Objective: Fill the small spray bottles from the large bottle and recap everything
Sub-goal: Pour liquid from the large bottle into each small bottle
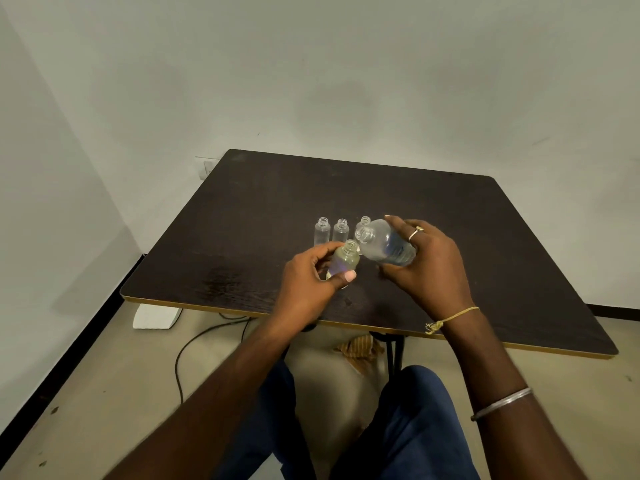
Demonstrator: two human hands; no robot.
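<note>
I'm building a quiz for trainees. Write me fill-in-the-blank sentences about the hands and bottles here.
The right hand holds the large bottle, which has no ___ on.
The left hand holds one small bottle; ___ others stand on the table.
The ring is on the ___ hand.
Missing words: cap, three, right.

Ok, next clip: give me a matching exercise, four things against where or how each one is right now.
Things:
1 large bottle
2 nearest small bottle
3 leftmost small bottle
4 white block

States:
A lying on the floor
B standing uncapped on the table
C tilted in the right hand
D held by the left hand

Pairs: 1-C, 2-D, 3-B, 4-A.
</note>
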